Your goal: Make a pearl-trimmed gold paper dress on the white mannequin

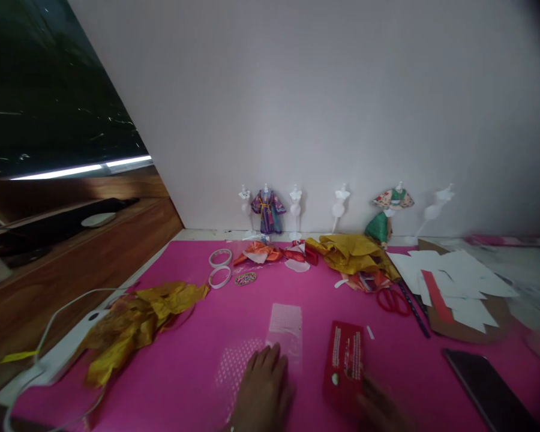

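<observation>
My left hand (263, 384) lies palm down near the front of the pink sheet, its fingers stretched out on a clear plastic packet. In that packet (286, 321) are rows of tiny pale beads. Another clear piece with a pattern of white dots (238, 360) lies just left of the hand. To the right is a red card (345, 360) with lines of small white beads on it. My right hand (380, 403) is at the card's lower right edge, smeared by motion, so its grip is unclear.
Crumpled gold cloth (148, 318) lies left, beside a white power strip (67, 348). Tape rolls (219, 277), red scissors (393, 302) and white paper pieces (454, 282) lie farther back. Small mannequins, one in a purple robe (269, 210), line the wall. A dark phone (488, 384) lies right.
</observation>
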A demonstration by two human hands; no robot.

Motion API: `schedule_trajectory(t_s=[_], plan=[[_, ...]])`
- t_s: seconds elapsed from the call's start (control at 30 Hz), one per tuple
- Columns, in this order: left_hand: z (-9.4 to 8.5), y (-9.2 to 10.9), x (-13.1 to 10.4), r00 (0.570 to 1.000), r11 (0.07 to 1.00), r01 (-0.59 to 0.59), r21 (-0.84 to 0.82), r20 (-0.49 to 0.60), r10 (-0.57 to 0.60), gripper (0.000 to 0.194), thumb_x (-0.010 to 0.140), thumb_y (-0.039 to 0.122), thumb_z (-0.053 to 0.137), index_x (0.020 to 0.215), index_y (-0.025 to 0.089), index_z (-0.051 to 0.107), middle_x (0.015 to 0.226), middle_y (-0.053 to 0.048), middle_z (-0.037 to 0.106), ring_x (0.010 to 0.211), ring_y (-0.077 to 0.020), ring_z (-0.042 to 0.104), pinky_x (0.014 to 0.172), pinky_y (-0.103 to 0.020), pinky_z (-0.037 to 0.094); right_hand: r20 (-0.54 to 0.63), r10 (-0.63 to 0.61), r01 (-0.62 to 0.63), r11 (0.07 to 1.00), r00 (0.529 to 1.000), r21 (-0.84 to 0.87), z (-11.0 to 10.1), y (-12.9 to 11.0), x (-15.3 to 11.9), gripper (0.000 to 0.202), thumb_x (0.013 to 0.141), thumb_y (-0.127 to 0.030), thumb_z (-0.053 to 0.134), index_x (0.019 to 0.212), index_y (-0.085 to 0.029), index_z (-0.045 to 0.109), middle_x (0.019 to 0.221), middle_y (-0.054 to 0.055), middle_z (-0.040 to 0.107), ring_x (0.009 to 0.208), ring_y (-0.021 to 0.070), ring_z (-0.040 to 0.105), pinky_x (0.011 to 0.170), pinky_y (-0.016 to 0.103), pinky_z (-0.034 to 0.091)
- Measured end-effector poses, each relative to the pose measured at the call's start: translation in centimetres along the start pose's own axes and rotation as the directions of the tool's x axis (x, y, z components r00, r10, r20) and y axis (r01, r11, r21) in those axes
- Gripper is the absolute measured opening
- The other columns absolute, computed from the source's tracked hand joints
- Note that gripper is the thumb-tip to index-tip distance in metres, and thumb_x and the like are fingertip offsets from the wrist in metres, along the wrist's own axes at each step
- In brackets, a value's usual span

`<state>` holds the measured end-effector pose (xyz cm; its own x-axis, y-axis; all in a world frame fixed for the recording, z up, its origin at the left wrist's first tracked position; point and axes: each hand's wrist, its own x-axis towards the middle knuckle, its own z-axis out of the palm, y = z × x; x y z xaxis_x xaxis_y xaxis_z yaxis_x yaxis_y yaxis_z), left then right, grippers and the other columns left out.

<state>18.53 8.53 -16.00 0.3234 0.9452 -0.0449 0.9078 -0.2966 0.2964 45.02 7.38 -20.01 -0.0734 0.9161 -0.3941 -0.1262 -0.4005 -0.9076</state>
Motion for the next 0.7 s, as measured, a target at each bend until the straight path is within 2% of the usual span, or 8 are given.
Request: schedule_trajectory(t_s=[0.07, 0.13, 0.2, 0.27, 0.37, 0.47, 0.57, 0.7], plan=[[0.1, 0.0, -1.1, 0.993, 0.995, -0.067, -0.073, -0.102, 0.059, 0.031, 0.089, 0.025, 0.054, 0.117, 0.02, 0.066, 0.129, -0.014, 0.064, 0.116, -0.0319, 0.06, 0.098, -0.05, 0.048, -0.054, -0.043, 0.035, 0.987, 0.998, -0.155, -1.3, -0.6, 0.5, 0.052, 0.067, -0.052, 0.071, 0.109, -0.021, 0.071, 0.118, 0.012, 0.073, 0.116, 0.0335, 0.064, 0.099, 0.044, 0.051], [-0.6, -0.4, -0.6, 0.98, 0.99, -0.055, -0.13, -0.197, 0.029, 0.022, 0.093, 0.022, 0.047, 0.1, 0.021, 0.069, 0.109, -0.011, 0.069, 0.098, -0.0256, 0.064, 0.086, -0.042, 0.053, -0.187, -0.138, 0.057, 0.922, 0.973, -0.384, -2.4, -1.3, 0.9, 0.054, 0.072, -0.051, 0.063, 0.115, -0.019, 0.068, 0.115, 0.014, 0.073, 0.109, 0.0336, 0.067, 0.094, 0.045, 0.053], [-1.6, -1.1, 1.3, 0.985, 0.991, -0.025, -0.134, -0.173, 0.001, 0.026, 0.095, 0.021, 0.042, 0.09, 0.019, 0.067, 0.098, -0.01, 0.068, 0.088, -0.0234, 0.063, 0.081, -0.04, 0.052, -0.323, -0.343, 0.075, 0.78, 0.882, -0.622, -2.7, -2.0, 0.8, 0.055, 0.076, -0.05, 0.055, 0.118, -0.015, 0.066, 0.11, 0.017, 0.072, 0.103, 0.034, 0.067, 0.089, 0.048, 0.053], [-2.7, -1.8, 4.3, 0.987, 0.99, -0.052, -0.13, -0.158, 0.031, 0.022, 0.093, 0.018, 0.046, 0.102, 0.017, 0.066, 0.108, -0.012, 0.066, 0.101, -0.025, 0.06, 0.089, -0.04, 0.049, -0.327, -0.472, 0.095, 0.674, 0.819, -0.733, -2.1, -2.5, 0.3, 0.053, 0.082, -0.048, 0.05, 0.12, -0.014, 0.064, 0.105, 0.015, 0.071, 0.094, 0.0304, 0.068, 0.083, 0.044, 0.054], [-3.5, -2.5, 8.8, 0.992, 0.988, -0.099, -0.117, -0.084, 0.089, 0.022, 0.09, 0.016, 0.052, 0.106, 0.018, 0.067, 0.112, -0.011, 0.066, 0.105, -0.0236, 0.059, 0.095, -0.039, 0.045, -0.25, -0.426, 0.15, 0.71, 0.869, -0.688, 0.0, -2.4, -0.7, 0.041, 0.086, -0.046, 0.051, 0.113, -0.019, 0.067, 0.097, 0.01, 0.073, 0.08, 0.0245, 0.07, 0.071, 0.037, 0.056], [-3.3, -2.7, 11.6, 0.991, 0.988, -0.124, -0.097, 0.03, 0.127, 0.017, 0.087, 0.027, 0.064, 0.1, 0.016, 0.066, 0.107, -0.008, 0.066, 0.102, -0.0239, 0.06, 0.092, -0.044, 0.047, -0.197, -0.414, 0.224, 0.768, 0.889, -0.6, 1.9, -1.9, -1.5, 0.029, 0.085, -0.039, 0.056, 0.104, -0.023, 0.071, 0.102, 0.009, 0.076, 0.088, 0.0248, 0.072, 0.076, 0.036, 0.057], [-2.9, -2.9, 12.6, 0.986, 0.988, -0.12, -0.098, 0.106, 0.131, 0.022, 0.088, 0.034, 0.065, 0.099, 0.015, 0.065, 0.11, -0.007, 0.065, 0.104, -0.0237, 0.06, 0.092, -0.047, 0.048, -0.135, -0.391, 0.255, 0.786, 0.91, -0.563, 3.0, -1.4, -1.6, 0.026, 0.084, -0.033, 0.056, 0.102, -0.024, 0.073, 0.099, 0.008, 0.077, 0.086, 0.0244, 0.073, 0.075, 0.035, 0.057], [-2.4, -3.7, 12.4, 0.985, 0.976, -0.085, -0.199, 0.129, 0.112, 0.021, 0.089, 0.034, 0.064, 0.098, 0.015, 0.065, 0.107, -0.007, 0.066, 0.101, -0.0227, 0.061, 0.091, -0.045, 0.05, -0.071, -0.374, 0.277, 0.789, 0.925, -0.549, 4.4, -1.1, -0.8, 0.029, 0.082, -0.026, 0.055, 0.104, -0.019, 0.072, 0.095, 0.01, 0.076, 0.083, 0.0255, 0.072, 0.078, 0.041, 0.057]])
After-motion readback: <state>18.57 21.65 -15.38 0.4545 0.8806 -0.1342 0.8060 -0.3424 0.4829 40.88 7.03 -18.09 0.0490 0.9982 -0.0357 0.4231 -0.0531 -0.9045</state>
